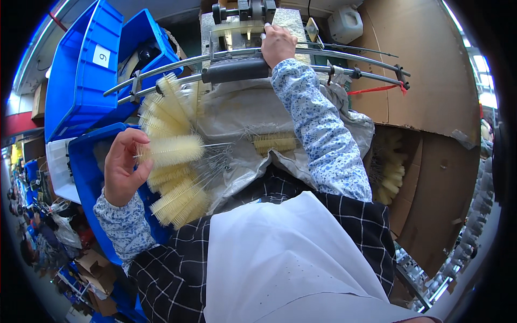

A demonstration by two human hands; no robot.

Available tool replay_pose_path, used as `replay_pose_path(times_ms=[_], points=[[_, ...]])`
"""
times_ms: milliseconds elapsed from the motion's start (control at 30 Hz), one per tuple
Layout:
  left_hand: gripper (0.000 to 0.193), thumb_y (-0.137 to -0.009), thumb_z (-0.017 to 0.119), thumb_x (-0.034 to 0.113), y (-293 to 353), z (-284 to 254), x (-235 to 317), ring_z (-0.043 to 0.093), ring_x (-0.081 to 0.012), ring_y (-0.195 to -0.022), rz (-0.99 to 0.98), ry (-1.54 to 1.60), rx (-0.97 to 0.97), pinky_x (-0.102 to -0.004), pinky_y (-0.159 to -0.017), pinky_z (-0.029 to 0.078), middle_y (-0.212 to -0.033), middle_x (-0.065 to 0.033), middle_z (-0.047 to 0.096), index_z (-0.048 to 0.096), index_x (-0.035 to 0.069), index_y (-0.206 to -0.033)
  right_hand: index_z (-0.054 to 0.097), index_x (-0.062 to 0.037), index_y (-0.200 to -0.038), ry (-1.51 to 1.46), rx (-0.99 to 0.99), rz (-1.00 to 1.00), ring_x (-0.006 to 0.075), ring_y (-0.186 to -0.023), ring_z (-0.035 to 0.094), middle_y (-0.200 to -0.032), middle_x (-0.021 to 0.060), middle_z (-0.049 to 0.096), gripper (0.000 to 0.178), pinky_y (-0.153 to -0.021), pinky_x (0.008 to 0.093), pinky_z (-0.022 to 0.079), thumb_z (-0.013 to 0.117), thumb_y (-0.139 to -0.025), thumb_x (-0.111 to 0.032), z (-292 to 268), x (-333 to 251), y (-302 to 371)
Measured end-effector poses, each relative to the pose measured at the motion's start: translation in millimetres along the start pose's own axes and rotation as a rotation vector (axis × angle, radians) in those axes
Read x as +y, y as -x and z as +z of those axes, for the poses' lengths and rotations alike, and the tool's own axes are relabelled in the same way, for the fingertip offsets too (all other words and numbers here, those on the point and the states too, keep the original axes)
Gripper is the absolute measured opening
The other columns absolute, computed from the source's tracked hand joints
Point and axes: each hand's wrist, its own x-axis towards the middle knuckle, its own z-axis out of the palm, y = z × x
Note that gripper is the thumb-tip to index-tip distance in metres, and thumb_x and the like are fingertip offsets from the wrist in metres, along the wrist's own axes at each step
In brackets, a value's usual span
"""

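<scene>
My left hand [125,167] pinches the bristled left end of a pale yellow bottle brush [175,149] between thumb and fingers. The brush lies level, its bare wire stem pointing right. Beneath and behind it is a fanned pile of similar brushes [180,202], their looped wire ends gathered on a grey-white cloth [237,110]. My right hand [278,44] is reached forward to the bench machine [250,11], closed at the right end of another pale brush [237,27] lying across it. The fingertips there are partly hidden.
Two curved metal rails [355,55] with a black padded sleeve [235,70] cross before the machine. Blue bins [83,75] stand left, cardboard [425,70] right. A short bristle strip [274,142] lies on the cloth. More brushes [390,172] sit at right; a white jug [345,24] stands behind.
</scene>
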Motion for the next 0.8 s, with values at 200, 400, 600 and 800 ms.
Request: replay_pose_path(times_ms=[200,400,600,800], points=[[0.034,-0.071,0.056,0.004,9,-5,-2,0.045,-0.0112,-0.084,-0.002,-0.004,0.045,-0.0241,-0.077,0.037,-0.095,-0.0038,0.045,0.045,0.003,-0.103,0.061,-0.0083,-0.092,0.025,0.031,-0.005,0.0248,-0.091,0.056,-0.094,0.0069,0.060,0.020,-0.077,0.0425,0.043,0.054,-0.074,-0.013,-13,46,-2],[0.031,-0.075,0.051,0.004,15,-11,-11,0.047,-0.0091,-0.076,-0.083,0.129,0.125,-0.0215,-0.067,0.041,-0.094,-0.0038,0.046,0.044,0.002,-0.105,0.060,-0.0111,-0.088,0.067,0.081,-0.075,0.0262,-0.088,0.057,-0.089,0.0074,0.060,0.018,-0.074,0.0427,0.046,0.054,-0.072,-0.014,-16,140,-11],[0.030,-0.079,0.048,0.008,1,-1,-6,0.048,-0.0081,-0.076,-0.061,0.089,0.139,-0.0218,-0.065,0.041,-0.092,-0.0034,0.047,0.042,0.001,-0.108,0.061,-0.0130,-0.100,0.043,-0.053,0.048,0.0316,-0.088,0.057,-0.094,0.0162,0.061,0.028,-0.075,0.0408,0.045,0.046,-0.082,-0.029,-50,169,-50],[0.026,-0.081,0.047,0.008,-13,6,-12,0.045,-0.0062,-0.077,-0.025,0.162,-0.077,-0.0205,-0.068,0.040,-0.093,-0.0018,0.045,0.043,0.003,-0.106,0.058,-0.0151,-0.104,-0.165,-0.357,-0.191,0.0296,-0.088,0.057,-0.093,0.0141,0.061,0.025,-0.075,0.0339,0.044,0.045,-0.083,-0.015,-90,179,-29]])
